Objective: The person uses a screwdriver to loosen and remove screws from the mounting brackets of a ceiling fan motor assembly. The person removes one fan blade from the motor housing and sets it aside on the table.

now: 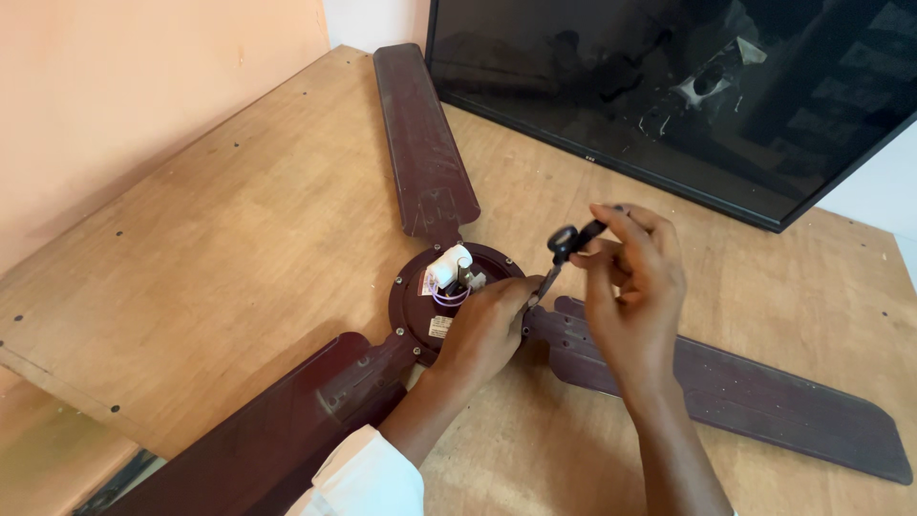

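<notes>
A dark brown ceiling fan lies on a wooden table (220, 248), its round motor hub (420, 296) in the middle with a white capacitor (449, 266) and wires on top. Three blades spread out: one (420, 143) to the back, one (277, 440) to the front left, one (745, 392) to the right. My left hand (482, 330) rests on the hub's right edge where the right blade joins. My right hand (630, 287) grips a black-handled screwdriver (564, 250), its shaft angled down toward that joint beside my left fingers.
A large black flat screen (688, 96) leans at the back right of the table. A peach wall (124, 86) runs along the left. The table's front-left edge (57, 382) drops off near the front-left blade.
</notes>
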